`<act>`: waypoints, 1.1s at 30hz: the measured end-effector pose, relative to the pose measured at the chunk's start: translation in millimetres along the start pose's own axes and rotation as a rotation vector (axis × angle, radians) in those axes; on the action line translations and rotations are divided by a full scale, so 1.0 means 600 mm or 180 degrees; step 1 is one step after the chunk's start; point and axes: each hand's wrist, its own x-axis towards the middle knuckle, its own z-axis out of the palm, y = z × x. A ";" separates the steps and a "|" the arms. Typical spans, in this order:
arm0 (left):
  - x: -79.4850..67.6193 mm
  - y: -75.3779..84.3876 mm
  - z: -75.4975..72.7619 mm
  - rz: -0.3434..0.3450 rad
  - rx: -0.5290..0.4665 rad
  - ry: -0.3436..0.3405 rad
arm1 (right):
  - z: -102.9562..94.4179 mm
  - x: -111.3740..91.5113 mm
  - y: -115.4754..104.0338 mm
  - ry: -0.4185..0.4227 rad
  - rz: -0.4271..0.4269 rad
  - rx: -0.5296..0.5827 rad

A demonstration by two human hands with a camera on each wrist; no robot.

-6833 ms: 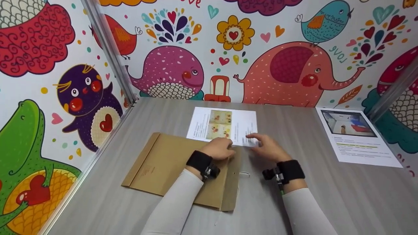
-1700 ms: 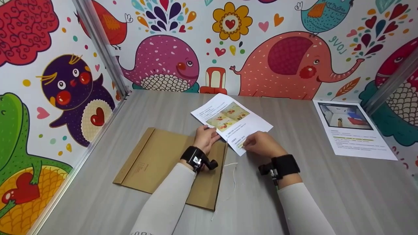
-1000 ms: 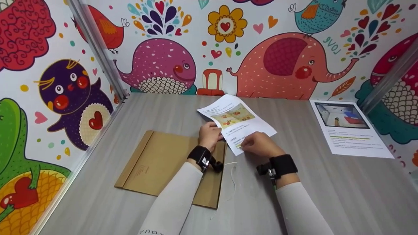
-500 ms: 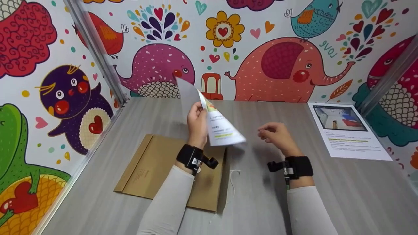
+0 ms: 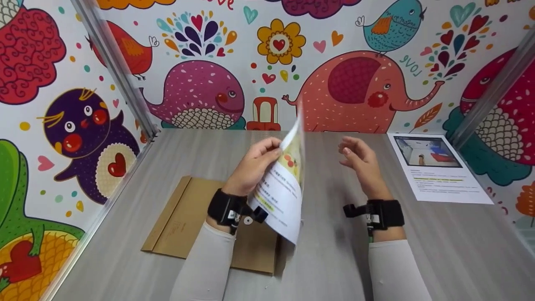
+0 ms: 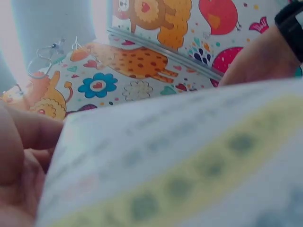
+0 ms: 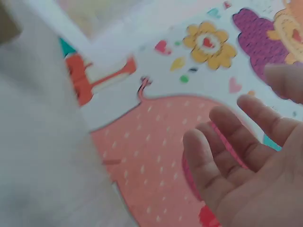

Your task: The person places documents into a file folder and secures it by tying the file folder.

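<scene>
My left hand (image 5: 254, 166) pinches a printed sheet of paper (image 5: 282, 196) by its edge, thumb on the near side. The sheet stands raised and curved, with a yellow picture and a highlighted line on it. Its printed face fills the lower part of the left wrist view, blurred. Under the left forearm and the sheet lies a brown kraft paper file envelope (image 5: 205, 209), partly hidden. To the right of the sheet, my right hand (image 5: 361, 163) is held in the air, fingers loosely bent and apart from the paper; in the right wrist view its palm (image 7: 265, 189) holds nothing.
Another printed sheet (image 5: 443, 171) with a photo lies flat on the grey table (image 5: 334, 267) at the right. Cartoon-printed walls (image 5: 276, 83) close off the back and sides. Metal posts (image 5: 113, 67) stand at the corners.
The sheet, earlier flat on the table beyond the envelope, was turned, then lifted by the left hand and swung upright over the envelope's right side. The right hand let go and moved right.
</scene>
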 end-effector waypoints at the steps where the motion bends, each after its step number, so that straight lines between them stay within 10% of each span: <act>1: -0.004 0.005 0.001 0.0017 0.0033 -0.0174 | 0.002 -0.001 -0.001 -0.0029 -0.0031 0.0055; 8: -0.015 0.017 0.011 -0.0017 0.0751 -0.0855 | -0.009 -0.005 0.015 -0.0314 -0.0233 0.0625; 20: -0.017 0.009 0.003 -0.0170 0.1828 -0.0346 | -0.063 -0.020 0.028 -0.1105 0.0253 0.0314; 33: -0.007 -0.002 -0.016 0.0186 0.2927 0.1592 | -0.089 -0.014 0.034 -0.0669 0.0884 -0.0541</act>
